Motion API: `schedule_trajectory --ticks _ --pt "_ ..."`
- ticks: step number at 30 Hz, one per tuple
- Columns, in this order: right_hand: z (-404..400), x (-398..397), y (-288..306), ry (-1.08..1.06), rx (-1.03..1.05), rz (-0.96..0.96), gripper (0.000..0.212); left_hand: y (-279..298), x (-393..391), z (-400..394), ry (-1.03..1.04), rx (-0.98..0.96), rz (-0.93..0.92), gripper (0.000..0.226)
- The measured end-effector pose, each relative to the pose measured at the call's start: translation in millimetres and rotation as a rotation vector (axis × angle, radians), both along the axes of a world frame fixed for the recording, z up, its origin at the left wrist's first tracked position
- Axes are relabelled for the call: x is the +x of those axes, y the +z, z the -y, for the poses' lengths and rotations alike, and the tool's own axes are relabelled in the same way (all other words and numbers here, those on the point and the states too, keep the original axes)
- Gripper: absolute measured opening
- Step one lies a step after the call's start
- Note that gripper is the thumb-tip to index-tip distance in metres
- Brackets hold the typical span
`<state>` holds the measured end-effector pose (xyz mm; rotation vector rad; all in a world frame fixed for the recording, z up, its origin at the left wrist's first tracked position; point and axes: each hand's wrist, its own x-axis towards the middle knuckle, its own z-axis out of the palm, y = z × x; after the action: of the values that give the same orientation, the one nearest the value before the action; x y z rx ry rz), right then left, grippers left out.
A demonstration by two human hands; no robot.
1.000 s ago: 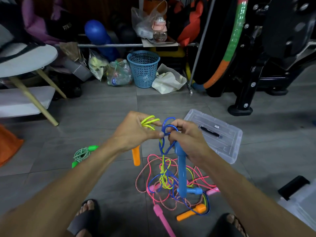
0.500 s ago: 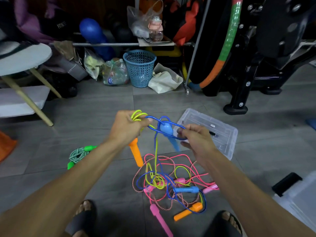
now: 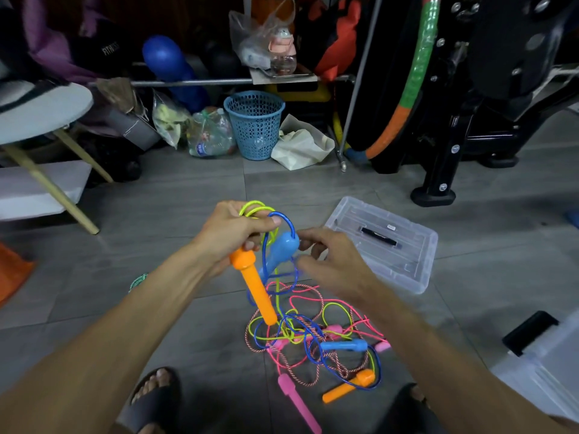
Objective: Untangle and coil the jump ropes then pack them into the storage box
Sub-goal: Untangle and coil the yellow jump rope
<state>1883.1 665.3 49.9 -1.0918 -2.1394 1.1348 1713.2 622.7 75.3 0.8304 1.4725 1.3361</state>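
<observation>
— So, the left hand [image 3: 233,228] grips the orange handle [image 3: 254,285] with yellow-green loops [image 3: 252,209] and a blue loop; the blue handle [image 3: 279,250] hangs beside it.

— And the right hand [image 3: 329,261]?

— Released, fingers loosely curled, just beside the blue handle (holding nothing). I think it should pull that handle free slowly; the tangle [image 3: 313,333] lies near, left of the storage box [image 3: 532,371].

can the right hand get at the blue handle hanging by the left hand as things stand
Probably yes. The right hand is open right beside the blue handle, fingers toward it, nothing between them. The left hand grips only the cords above.
</observation>
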Motion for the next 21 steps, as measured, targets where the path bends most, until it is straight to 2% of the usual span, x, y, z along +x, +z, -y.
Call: schedule_trajectory --ticks 2,6,8,10,13,17,19,21 --pt "3 -3 1 0.058 -0.091 -0.039 0.02 2 1 0 -0.045 0.009 0.025 0.023" --pt "3 -5 13 0.058 -0.102 -0.147 0.007 2 -1 -2 -0.05 -0.004 0.009 0.02" --pt "-6 2 26 -0.013 -0.131 -0.199 0.009 1 -6 -2 -0.026 -0.021 -0.063 0.021" --pt "-19 11 36 -0.038 -0.103 -0.161 0.013 1 -9 -2 -0.027 -0.022 -0.107 0.023" --pt "-37 18 26 -0.153 0.068 0.053 0.024 5 -10 1 -0.063 -0.014 -0.148 0.013" --pt "-62 12 4 -0.351 0.149 0.424 0.037 12 -11 11 -0.207 0.008 -0.227 0.013" --pt "-73 1 -4 -0.307 0.285 0.62 0.045 15 -12 17 -0.287 0.006 -0.256 0.009" --pt "-77 -13 -19 -0.142 0.415 0.744 0.066 15 -12 20 -0.35 0.004 -0.258 0.009"
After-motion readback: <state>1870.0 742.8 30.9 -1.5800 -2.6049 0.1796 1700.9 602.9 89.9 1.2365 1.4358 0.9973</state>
